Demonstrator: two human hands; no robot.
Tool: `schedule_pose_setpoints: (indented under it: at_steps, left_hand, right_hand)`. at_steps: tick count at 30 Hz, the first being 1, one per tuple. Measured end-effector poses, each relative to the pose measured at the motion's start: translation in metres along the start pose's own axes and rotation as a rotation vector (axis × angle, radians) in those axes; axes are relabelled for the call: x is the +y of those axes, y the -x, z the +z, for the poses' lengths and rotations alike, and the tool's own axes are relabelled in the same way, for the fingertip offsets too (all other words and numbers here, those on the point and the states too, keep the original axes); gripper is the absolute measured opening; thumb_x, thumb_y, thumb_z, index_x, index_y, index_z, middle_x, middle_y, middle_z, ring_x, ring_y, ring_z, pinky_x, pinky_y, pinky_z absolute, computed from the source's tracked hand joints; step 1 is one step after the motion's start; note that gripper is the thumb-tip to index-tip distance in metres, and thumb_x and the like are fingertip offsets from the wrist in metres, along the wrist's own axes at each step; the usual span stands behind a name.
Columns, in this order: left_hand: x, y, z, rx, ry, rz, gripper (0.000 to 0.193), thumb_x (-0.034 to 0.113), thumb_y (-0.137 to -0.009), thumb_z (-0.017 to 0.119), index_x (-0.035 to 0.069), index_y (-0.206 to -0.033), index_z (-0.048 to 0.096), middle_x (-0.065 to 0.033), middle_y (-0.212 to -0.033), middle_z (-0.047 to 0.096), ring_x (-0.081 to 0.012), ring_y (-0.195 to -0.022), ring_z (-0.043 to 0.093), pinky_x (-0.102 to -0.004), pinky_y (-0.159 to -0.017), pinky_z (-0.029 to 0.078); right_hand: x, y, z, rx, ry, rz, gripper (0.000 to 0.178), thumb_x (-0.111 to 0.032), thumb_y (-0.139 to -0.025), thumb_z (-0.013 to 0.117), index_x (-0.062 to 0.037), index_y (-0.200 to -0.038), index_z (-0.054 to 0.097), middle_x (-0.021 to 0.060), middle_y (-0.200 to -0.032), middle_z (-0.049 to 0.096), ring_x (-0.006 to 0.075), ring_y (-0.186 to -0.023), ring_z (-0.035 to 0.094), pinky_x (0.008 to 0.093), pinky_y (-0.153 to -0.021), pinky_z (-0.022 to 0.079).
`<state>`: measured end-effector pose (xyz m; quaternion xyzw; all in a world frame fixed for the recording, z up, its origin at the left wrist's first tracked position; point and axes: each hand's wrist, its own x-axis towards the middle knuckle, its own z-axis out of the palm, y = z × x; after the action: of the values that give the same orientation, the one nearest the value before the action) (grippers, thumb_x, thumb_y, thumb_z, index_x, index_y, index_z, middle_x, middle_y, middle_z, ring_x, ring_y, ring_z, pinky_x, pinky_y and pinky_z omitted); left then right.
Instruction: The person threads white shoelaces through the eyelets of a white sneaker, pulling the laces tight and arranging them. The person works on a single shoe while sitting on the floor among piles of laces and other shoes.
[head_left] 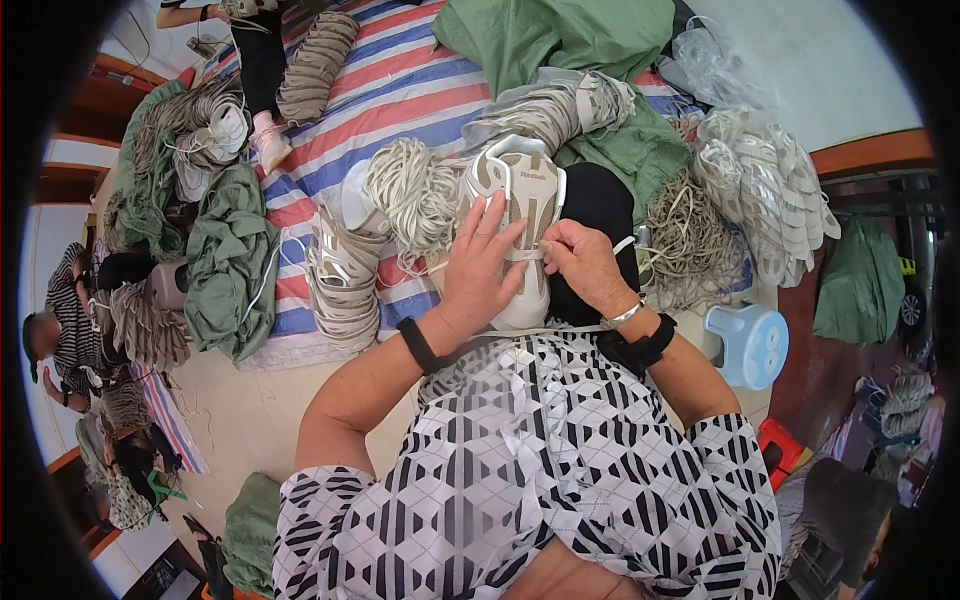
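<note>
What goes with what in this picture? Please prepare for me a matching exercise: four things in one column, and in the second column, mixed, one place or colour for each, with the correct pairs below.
Things
1. Shoe upper
2. Bundle of cream laces
3. Plastic stool
4. Bracelet

Places and colours
A. Light blue
B. Between the left hand and the right hand
C. Silver-coloured
D. Just left of the shoe upper

Right pairs
1-B, 2-D, 3-A, 4-C
</note>
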<state>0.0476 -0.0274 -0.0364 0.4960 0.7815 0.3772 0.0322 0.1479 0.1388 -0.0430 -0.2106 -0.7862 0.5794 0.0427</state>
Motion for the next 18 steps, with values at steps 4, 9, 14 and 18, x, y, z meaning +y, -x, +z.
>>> schedule_pose_setpoints:
  at_steps: [4, 9, 14, 18]
  left_hand:
    - [0.000, -0.001, 0.000, -0.012, 0.009, -0.004, 0.059, 0.008, -0.071, 0.068, 0.008, -0.127, 0.050, -0.0203, -0.147, 0.029, -0.0401, -0.136, 0.026, -0.0453, -0.109, 0.026]
    - [0.000, -0.004, 0.000, -0.020, -0.006, -0.003, 0.059, 0.007, -0.072, 0.067, 0.007, -0.129, 0.048, -0.0216, -0.147, 0.028, -0.0404, -0.136, 0.025, -0.0456, -0.110, 0.025]
    - [0.002, 0.002, -0.002, -0.022, 0.022, 0.010, 0.061, 0.006, -0.073, 0.067, 0.006, -0.130, 0.047, -0.0219, -0.147, 0.027, -0.0415, -0.136, 0.025, -0.0463, -0.110, 0.025]
    - [0.006, 0.004, 0.002, 0.016, -0.058, 0.025, 0.063, 0.009, -0.070, 0.070, 0.006, -0.128, 0.047, -0.0220, -0.145, 0.030, -0.0422, -0.133, 0.028, -0.0465, -0.107, 0.028]
  right_hand:
    - [0.000, -0.003, 0.005, -0.052, -0.192, 0.097, 0.009, -0.008, -0.085, 0.060, 0.0010, -0.083, 0.060, 0.0072, -0.066, 0.064, 0.0124, -0.054, 0.062, 0.0262, -0.051, 0.049]
    - [-0.005, -0.006, 0.009, -0.041, -0.325, 0.190, 0.011, -0.008, -0.086, 0.061, 0.0028, -0.083, 0.060, 0.0053, -0.066, 0.063, 0.0093, -0.052, 0.058, 0.0241, -0.050, 0.048]
    - [-0.005, 0.007, 0.008, 0.107, -0.159, 0.077, 0.010, -0.006, -0.083, 0.062, 0.0032, -0.082, 0.061, 0.0078, -0.065, 0.063, 0.0127, -0.054, 0.062, 0.0252, -0.051, 0.049]
    - [-0.006, 0.010, 0.008, 0.101, -0.134, 0.141, 0.008, -0.005, -0.082, 0.061, 0.0027, -0.082, 0.061, 0.0104, -0.067, 0.064, 0.0156, -0.056, 0.064, 0.0274, -0.054, 0.050]
